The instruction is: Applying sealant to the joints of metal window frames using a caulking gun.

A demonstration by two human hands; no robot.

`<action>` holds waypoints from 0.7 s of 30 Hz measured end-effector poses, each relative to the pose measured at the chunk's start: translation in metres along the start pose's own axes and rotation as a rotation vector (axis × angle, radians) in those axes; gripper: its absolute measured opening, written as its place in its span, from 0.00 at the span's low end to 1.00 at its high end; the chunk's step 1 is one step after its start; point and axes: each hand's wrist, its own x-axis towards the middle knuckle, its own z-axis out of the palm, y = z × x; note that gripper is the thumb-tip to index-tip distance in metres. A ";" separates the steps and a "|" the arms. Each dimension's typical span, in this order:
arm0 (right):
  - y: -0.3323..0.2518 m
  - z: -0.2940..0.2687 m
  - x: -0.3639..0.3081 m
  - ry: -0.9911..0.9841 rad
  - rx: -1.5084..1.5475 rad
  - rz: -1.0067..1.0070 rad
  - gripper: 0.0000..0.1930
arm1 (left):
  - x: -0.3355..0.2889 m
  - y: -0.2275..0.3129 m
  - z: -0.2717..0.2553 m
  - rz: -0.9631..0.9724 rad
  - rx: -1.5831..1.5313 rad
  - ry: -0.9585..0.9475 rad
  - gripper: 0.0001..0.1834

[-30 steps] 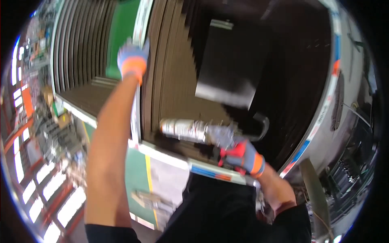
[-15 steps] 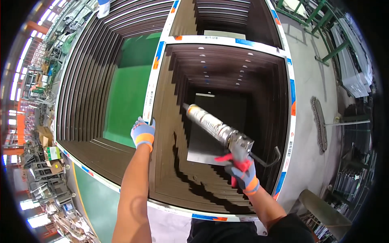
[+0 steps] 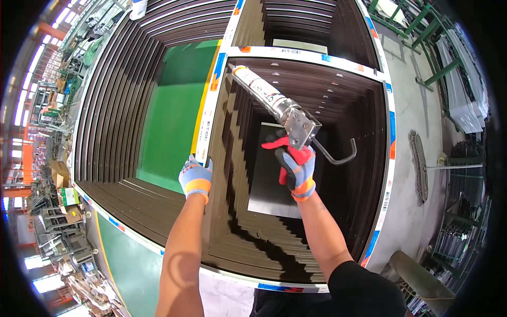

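Note:
In front of me lies a stack of dark brown window frames, with white printed film on the top one's edges. My left hand, in a grey-blue and orange glove, is closed over the middle bar, where the white film strip ends. Whether it also pinches the film is unclear. My right hand, gloved alike, grips the red handle of a caulking gun loaded with a white cartridge. Its nozzle points up and left, close to where the middle bar meets the crossbar.
Green floor shows through the left opening. Metal racks with pale panels stand at the right, near a mop on the floor and a brown roll. Cardboard boxes and loose parts crowd the far left.
My right hand has raised the caulking gun away from me, bringing its nozzle to the bar junction. The left hand stays on the middle bar; the whole view has shifted slightly.

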 end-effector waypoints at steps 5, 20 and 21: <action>0.014 0.005 0.011 0.012 0.097 0.187 0.12 | -0.002 0.000 -0.002 0.005 -0.040 -0.001 0.37; 0.063 0.009 0.037 0.061 -0.346 -0.293 0.12 | -0.001 0.001 -0.003 -0.002 -0.049 -0.011 0.37; 0.067 0.010 0.038 0.069 -0.343 -0.259 0.12 | -0.001 0.001 -0.003 -0.005 -0.048 -0.014 0.37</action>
